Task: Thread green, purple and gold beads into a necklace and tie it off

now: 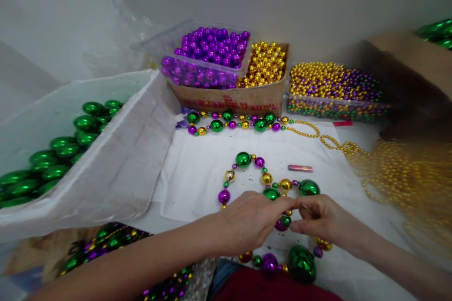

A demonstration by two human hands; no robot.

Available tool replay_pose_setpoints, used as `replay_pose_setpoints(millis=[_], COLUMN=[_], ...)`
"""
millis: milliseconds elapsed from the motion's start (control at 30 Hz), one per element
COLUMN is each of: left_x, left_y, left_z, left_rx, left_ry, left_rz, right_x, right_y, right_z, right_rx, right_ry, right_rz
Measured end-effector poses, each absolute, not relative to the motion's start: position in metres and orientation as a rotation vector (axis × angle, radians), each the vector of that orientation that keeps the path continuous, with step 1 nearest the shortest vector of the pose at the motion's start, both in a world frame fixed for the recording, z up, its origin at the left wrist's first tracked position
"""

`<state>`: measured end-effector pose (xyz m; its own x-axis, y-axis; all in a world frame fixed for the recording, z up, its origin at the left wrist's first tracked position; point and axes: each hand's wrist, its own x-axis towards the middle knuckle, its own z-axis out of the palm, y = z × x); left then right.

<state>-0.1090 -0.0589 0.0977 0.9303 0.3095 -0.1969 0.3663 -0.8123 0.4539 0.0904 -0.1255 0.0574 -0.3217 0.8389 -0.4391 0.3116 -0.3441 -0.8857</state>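
Note:
A bead necklace (223,196) of green, purple and gold balls lies looped on the white cloth, part of it hidden under my hands. My left hand (249,221) reaches over the loop, its fingertips pinched at a small gold bead of the strand. Close against it, my right hand (323,216) is closed, thumb and forefinger curled together; a thin thread-like line shows there, too faint to name. A large green ball (309,187) sits just above my right hand, and another big green ball (302,263) rests near the table's front edge.
Behind lies a second necklace (216,125). A purple-bead tray (243,70), cardboard box (226,99) and mixed-bead tray (335,102) line the back. A white bin (141,113) of green balls stands left; gold chains (399,174) lie right, near a red lighter-like stick (300,168).

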Motion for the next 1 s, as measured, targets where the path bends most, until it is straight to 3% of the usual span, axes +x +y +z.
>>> replay_pose_setpoints(millis=[300,533,633,800,933,1000], left_x=[-0.087,-0.067,-0.064,-0.080,-0.112,-0.134], left_y=[-0.041,-0.032,-0.004,0.042,0.046,0.054], left_z=[0.128,0.171,0.212,0.316,0.404,0.448], left_rx=[2.868,3.111,3.223,3.001,2.706,2.671], left_ry=[0.203,0.174,0.438,0.930,1.402,1.400], left_rz=[-0.272,-0.405,-0.340,0.268,0.951,1.124], right_x=[0.086,0.087,0.094,0.093,0.055,0.031], right_y=[-0.122,-0.100,-0.063,0.018,0.047,0.048], right_z=[0.069,0.113,0.156,0.272,0.380,0.421], right_rx=[-1.582,-1.735,-1.705,-1.408,-1.214,-1.178], right_ry=[-1.434,-1.886,-2.079,-2.111,-1.981,-1.877], right_rz=[1.452,0.914,0.376,-0.533,-0.789,-0.636])
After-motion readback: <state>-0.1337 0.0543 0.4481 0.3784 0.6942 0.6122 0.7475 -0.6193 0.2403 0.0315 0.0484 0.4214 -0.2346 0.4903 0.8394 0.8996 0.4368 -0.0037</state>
